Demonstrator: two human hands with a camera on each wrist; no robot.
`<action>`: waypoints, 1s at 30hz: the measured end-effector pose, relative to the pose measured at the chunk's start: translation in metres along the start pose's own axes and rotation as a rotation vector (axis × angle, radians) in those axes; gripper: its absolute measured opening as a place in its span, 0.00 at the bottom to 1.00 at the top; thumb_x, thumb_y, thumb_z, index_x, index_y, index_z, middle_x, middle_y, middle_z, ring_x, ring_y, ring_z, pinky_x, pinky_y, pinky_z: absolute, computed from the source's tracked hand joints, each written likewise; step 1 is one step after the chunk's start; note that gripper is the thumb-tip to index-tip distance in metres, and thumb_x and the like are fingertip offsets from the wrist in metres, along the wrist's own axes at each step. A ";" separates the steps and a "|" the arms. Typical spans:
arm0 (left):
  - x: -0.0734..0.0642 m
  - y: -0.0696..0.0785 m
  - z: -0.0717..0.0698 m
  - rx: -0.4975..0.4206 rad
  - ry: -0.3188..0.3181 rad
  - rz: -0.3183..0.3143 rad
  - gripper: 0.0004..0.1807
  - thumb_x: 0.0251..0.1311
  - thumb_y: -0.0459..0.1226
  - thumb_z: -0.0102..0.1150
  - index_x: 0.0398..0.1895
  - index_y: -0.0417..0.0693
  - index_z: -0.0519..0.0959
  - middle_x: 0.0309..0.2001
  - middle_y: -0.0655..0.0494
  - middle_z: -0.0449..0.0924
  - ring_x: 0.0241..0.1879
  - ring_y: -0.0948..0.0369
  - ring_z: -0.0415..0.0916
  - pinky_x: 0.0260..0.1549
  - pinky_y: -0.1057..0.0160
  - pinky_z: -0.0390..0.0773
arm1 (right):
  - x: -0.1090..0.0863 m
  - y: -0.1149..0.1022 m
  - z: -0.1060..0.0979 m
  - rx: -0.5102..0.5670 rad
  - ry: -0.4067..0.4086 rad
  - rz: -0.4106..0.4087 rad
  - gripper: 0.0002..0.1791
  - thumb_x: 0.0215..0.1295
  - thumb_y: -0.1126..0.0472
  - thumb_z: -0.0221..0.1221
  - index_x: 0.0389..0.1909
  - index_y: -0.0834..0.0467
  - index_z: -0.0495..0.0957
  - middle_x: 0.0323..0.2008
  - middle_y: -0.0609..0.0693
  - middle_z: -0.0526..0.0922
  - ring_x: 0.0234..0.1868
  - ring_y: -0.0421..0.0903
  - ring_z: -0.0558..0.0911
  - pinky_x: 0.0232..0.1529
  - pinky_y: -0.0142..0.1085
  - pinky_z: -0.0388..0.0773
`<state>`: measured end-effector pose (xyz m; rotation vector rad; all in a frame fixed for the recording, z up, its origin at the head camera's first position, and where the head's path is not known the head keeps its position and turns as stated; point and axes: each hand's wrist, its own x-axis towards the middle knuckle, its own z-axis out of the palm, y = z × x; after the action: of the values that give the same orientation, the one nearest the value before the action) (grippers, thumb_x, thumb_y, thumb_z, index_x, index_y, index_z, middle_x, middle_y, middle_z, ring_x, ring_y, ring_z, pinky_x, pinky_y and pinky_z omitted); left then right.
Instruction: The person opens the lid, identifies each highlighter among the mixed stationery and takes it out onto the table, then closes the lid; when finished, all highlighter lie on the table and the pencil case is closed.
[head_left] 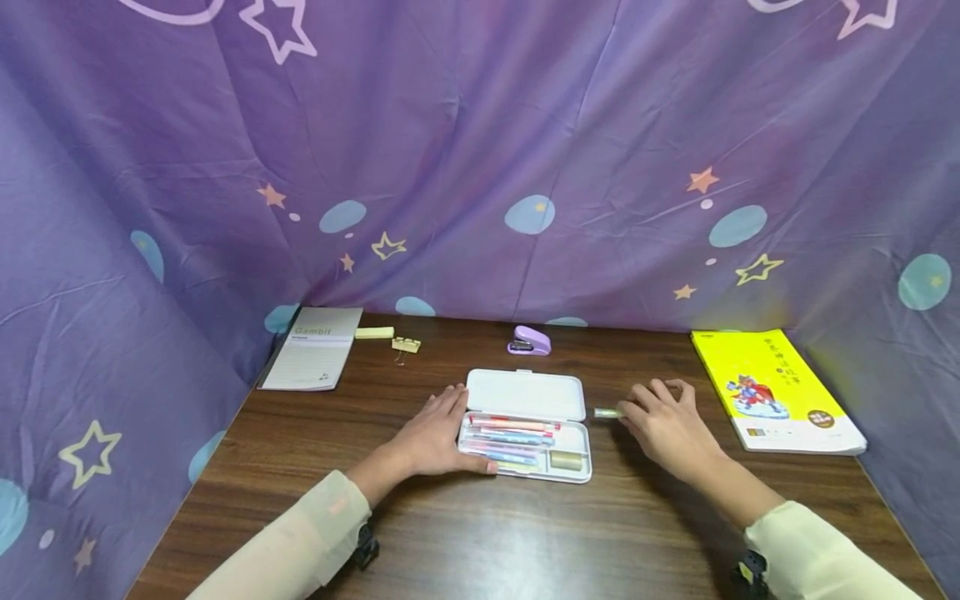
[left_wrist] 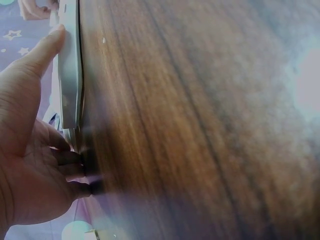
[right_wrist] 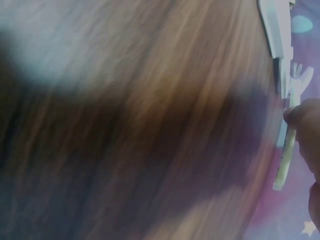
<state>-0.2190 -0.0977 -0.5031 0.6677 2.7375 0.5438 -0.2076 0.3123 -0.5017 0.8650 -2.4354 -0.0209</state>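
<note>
Two bare hands work at an open white pencil case (head_left: 525,395) on the brown surface (head_left: 420,533). In the head view, the left hand (head_left: 423,437) is at the left side of the case, fingers spread from the thumb, which lies along the front edge. The right hand (head_left: 663,425) is just right of the case, its fingers pinched on the end of a slim pale stick (head_left: 605,413), which lies beside the case's right edge, outside it. The lid is folded back behind the tray; inside the case are several pens (head_left: 510,436) and, to their right, a tan block (head_left: 566,460). Behind the case stands a purple stapler (head_left: 530,341). Behind it and to the left are a yellow clip (head_left: 406,344), a pale yellow bar (head_left: 374,333) and, further left, a notepad (head_left: 313,350). A yellow book (head_left: 776,392) lies well to its right, and a purple curtain (head_left: 450,158) hangs beyond it.

In the left wrist view, the thumb stretches along the case's front side, apart from the other fingers, which reach round its left end.

In the right wrist view, a fingertip presses the stick near the case's corner; the opposing digit's contact cannot be made out.
</note>
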 end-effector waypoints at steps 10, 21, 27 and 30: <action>-0.001 0.001 -0.001 -0.007 -0.006 -0.005 0.79 0.54 0.79 0.69 0.90 0.35 0.45 0.91 0.37 0.43 0.91 0.42 0.43 0.91 0.45 0.47 | -0.020 0.009 0.006 -0.026 -0.048 0.043 0.14 0.59 0.65 0.77 0.46 0.61 0.90 0.42 0.55 0.84 0.46 0.57 0.80 0.53 0.73 0.76; 0.000 0.001 0.000 -0.018 -0.005 0.000 0.79 0.54 0.78 0.70 0.90 0.34 0.45 0.91 0.36 0.43 0.91 0.42 0.42 0.91 0.44 0.46 | -0.029 0.012 0.014 -0.026 -0.057 0.030 0.12 0.61 0.66 0.71 0.46 0.61 0.89 0.44 0.57 0.84 0.48 0.59 0.80 0.52 0.72 0.75; 0.000 0.000 0.001 -0.022 -0.009 -0.011 0.79 0.54 0.78 0.70 0.91 0.35 0.44 0.91 0.38 0.42 0.92 0.43 0.41 0.91 0.46 0.45 | -0.029 0.012 0.014 -0.029 -0.064 0.035 0.12 0.62 0.67 0.71 0.47 0.62 0.89 0.45 0.57 0.84 0.49 0.59 0.79 0.51 0.72 0.75; 0.000 0.000 0.001 -0.021 -0.008 -0.012 0.79 0.54 0.78 0.70 0.91 0.36 0.44 0.91 0.38 0.42 0.92 0.43 0.41 0.91 0.46 0.45 | -0.028 0.012 0.014 -0.025 -0.055 0.038 0.12 0.62 0.67 0.71 0.47 0.62 0.89 0.45 0.57 0.84 0.49 0.59 0.79 0.51 0.72 0.75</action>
<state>-0.2192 -0.0975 -0.5041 0.6465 2.7229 0.5645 -0.2033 0.3360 -0.5248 0.8177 -2.4971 -0.0620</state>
